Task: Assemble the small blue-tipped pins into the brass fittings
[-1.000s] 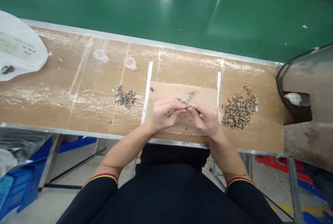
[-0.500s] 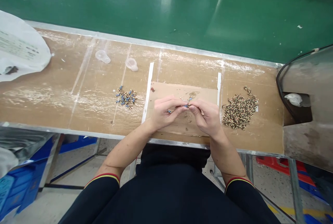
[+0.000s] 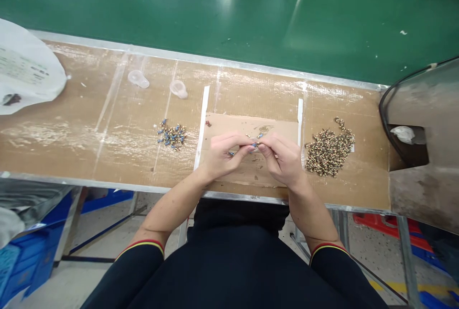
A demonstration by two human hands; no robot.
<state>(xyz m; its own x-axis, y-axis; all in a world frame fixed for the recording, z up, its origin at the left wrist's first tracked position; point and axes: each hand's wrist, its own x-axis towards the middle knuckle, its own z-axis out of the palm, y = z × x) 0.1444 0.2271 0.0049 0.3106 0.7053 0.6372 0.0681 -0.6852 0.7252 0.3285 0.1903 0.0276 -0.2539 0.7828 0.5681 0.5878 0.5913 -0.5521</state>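
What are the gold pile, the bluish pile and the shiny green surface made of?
Gold pile: probably metal, yellowish with bright glints. Bluish pile: its gold looks metallic too; the blue could be plastic or paint, too small to tell. Green surface: perhaps plastic, smooth and glossy, reflecting light.

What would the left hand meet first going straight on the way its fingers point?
Past the small blue part at its fingertips, the left hand would likely meet the right hand, whose fingertips face it. Any gap is too small to judge.
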